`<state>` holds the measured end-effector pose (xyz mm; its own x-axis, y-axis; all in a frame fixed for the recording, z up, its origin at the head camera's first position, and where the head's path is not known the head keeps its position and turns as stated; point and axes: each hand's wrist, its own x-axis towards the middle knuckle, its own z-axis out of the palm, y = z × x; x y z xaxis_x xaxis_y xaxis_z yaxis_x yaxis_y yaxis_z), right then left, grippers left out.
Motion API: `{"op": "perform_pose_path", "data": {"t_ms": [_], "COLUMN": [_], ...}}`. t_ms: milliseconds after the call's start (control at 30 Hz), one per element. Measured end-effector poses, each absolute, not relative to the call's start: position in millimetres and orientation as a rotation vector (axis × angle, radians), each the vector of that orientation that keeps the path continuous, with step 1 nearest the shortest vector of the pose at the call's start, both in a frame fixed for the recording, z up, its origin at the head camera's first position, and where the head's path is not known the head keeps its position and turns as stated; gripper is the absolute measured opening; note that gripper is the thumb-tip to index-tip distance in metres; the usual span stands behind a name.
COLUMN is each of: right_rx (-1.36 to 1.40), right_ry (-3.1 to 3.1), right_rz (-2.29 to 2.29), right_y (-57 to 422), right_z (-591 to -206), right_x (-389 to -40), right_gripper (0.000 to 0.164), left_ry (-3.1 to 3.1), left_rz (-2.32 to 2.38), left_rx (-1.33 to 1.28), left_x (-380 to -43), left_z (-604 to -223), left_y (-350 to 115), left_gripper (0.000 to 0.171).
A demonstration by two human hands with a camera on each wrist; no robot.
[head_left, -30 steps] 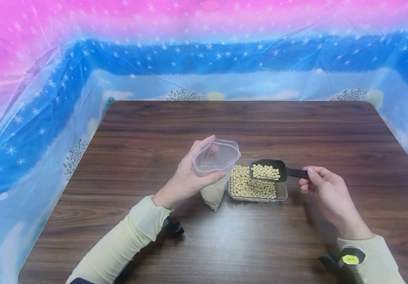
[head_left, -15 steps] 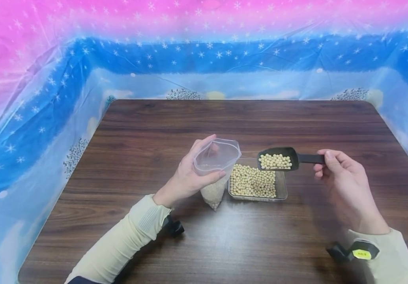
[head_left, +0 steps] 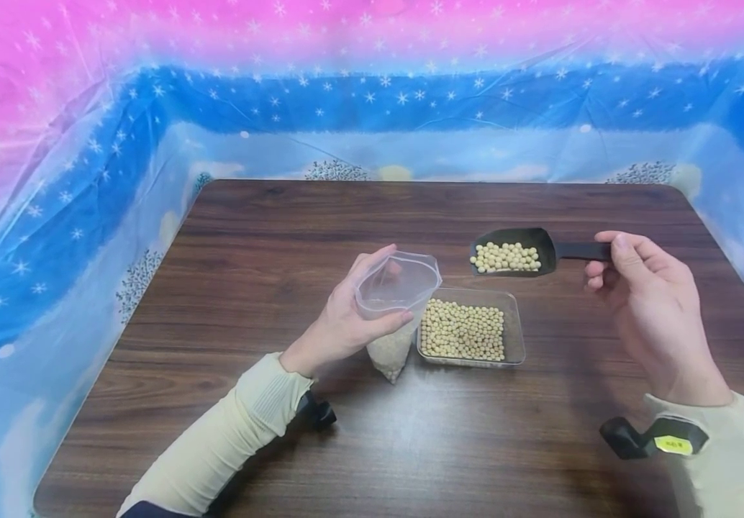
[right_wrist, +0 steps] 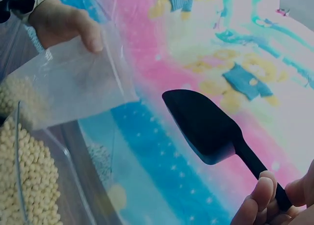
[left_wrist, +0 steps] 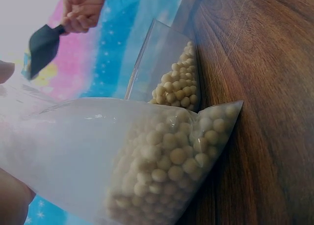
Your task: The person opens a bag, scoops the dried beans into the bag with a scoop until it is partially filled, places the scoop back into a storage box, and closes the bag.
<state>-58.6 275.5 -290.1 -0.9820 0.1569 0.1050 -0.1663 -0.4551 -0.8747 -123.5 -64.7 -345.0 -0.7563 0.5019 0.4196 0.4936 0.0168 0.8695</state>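
My left hand (head_left: 339, 324) holds a clear plastic bag (head_left: 404, 316) upright by its mouth, thumb on the near side and fingers behind, so the mouth gapes round. Soybeans (left_wrist: 162, 166) fill the bag's lower part, as the left wrist view shows, and its bottom corner is down at the table. My right hand (head_left: 653, 309) pinches the handle of a black scoop (head_left: 543, 252), which carries a small heap of soybeans (head_left: 506, 257). The scoop hangs level above and behind a clear rectangular container (head_left: 514, 334), right of the bag's mouth. Soybeans (head_left: 459, 331) cover most of the container's floor.
Everything stands on a dark wood-grain table (head_left: 268, 237). A pink and blue snowflake cloth (head_left: 372, 93) hangs behind it and along the sides. The container is close against the bag's right side. Black wrist devices (head_left: 663, 435) sit on both sleeves.
My right hand has lifted the loaded scoop up and back to the right, from low over the container to well above it. The left hand and bag have stayed nearly still.
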Motion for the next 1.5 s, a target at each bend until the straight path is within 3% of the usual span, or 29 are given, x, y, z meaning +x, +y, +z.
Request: {"op": "perform_pose_path", "data": {"t_ms": [267, 667, 1500], "right_rx": [0.179, 0.195, 0.374], "right_ry": [-1.486, -1.819, -2.053], "right_rz": [2.558, 2.293, 1.861], "right_y": [248.7, 214.2, 206.6], "right_z": [-274.0, -260.0, -248.6], "right_x": [-63.5, -56.5, -44.7], "right_gripper": [0.022, 0.025, 0.017], "left_ry": [2.215, 2.214, 2.237], "left_rz": [1.919, 1.911, 1.908], "left_rx": [1.080, 1.067, 1.099], "left_x": [-123.1, -122.9, -123.2], "left_z": [-345.0, -343.9, -345.2], "left_y": [-64.6, -64.5, -64.8], "left_gripper": [0.083, 0.081, 0.082]}}
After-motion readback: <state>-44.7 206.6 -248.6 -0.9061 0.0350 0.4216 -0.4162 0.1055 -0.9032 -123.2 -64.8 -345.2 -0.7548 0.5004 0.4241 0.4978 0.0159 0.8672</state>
